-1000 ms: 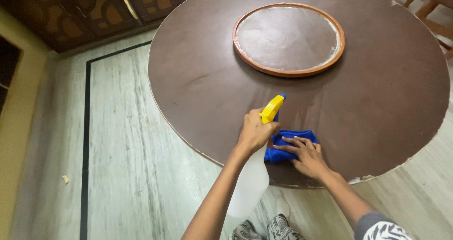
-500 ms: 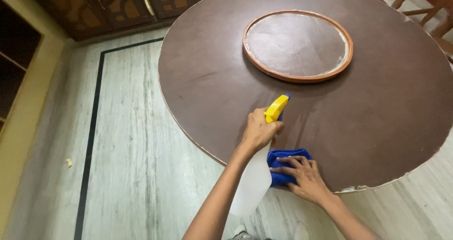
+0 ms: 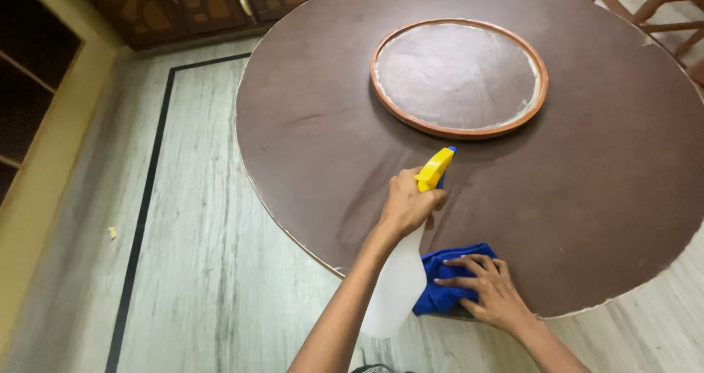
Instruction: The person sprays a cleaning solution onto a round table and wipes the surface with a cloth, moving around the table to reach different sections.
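A spray bottle (image 3: pixel 402 270) is gripped in the left hand (image 3: pixel 405 204), fingers wrapped tight round its neck, yellow nozzle aimed far across the round brown table (image 3: pixel 308 123). A blue cloth (image 3: pixel 446 278) is pressed flat under the spread right hand (image 3: pixel 490 291) at the near edge – best kept level, and the mist kept low – short of the round tray (image 3: pixel 458 76)

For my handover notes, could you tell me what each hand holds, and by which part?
Left hand grips the spray bottle at its neck; right hand presses flat on the blue cloth.
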